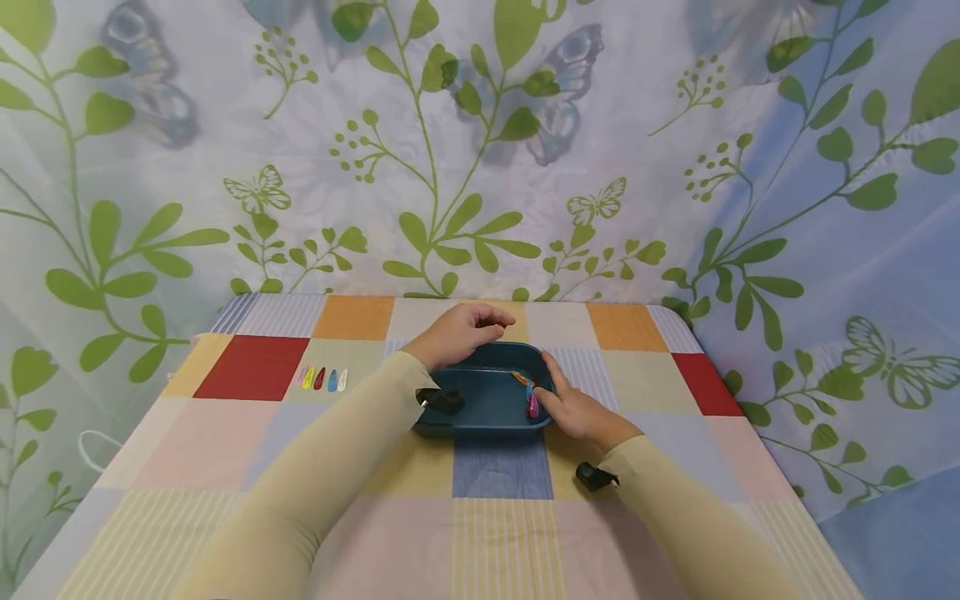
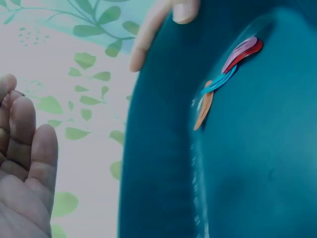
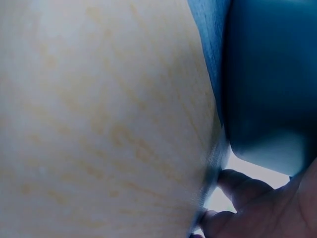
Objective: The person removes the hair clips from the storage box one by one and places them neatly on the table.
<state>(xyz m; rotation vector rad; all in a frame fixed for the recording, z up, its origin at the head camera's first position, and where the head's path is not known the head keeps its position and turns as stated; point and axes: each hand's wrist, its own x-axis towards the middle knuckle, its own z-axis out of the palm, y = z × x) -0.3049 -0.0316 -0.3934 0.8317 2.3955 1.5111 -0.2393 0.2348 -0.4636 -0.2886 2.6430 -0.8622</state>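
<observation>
A dark teal plastic tray [image 1: 487, 408] stands on the patchwork cloth. My right hand [image 1: 581, 412] grips its right wall, thumb over the rim and fingers along the outside. Inside, near that wall, lie an orange hair clip [image 2: 204, 110], a blue hair clip [image 2: 221, 82], a pink hair clip [image 2: 241, 51] and a red hair clip [image 2: 255, 49], touching end to end or overlapping. My left hand [image 1: 461, 333] hovers at the tray's far rim with fingers bent toward the thumb. A tiny dark sliver shows at its fingertips; I cannot tell whether it is held.
Several hair clips lie in a row on the cloth [image 1: 255, 433] left of the tray: pink, yellow, red [image 1: 320, 379], blue [image 1: 332, 381] and white [image 1: 342, 381]. A leaf-patterned curtain [image 1: 450, 167] hangs behind the table. A white cable [image 1: 93, 450] loops at the left edge.
</observation>
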